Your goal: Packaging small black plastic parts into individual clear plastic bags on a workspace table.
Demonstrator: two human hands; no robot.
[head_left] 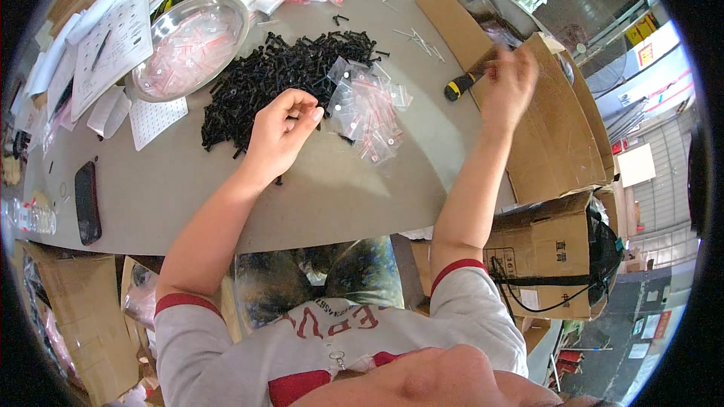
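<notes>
Black screw pile [264, 75] on the surface [354, 211], just beyond your left hand [279, 136]; its fingers curl at the pile's near edge, thumb near index, can't tell if gripping anything. Clear bags [369, 117] lie just right of those fingers. Your right hand [511, 87], blurred, is over the cardboard box [554, 132], fingers bent, grip unclear. Yellow-black tool [455, 89] just left of it. Metal bowl [239, 16] left of pile.

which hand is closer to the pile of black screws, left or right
Left. The left hand is at the near side of the black screw pile, fingers curled; the right hand is well off to the pile's right, by the cardboard box.
</notes>
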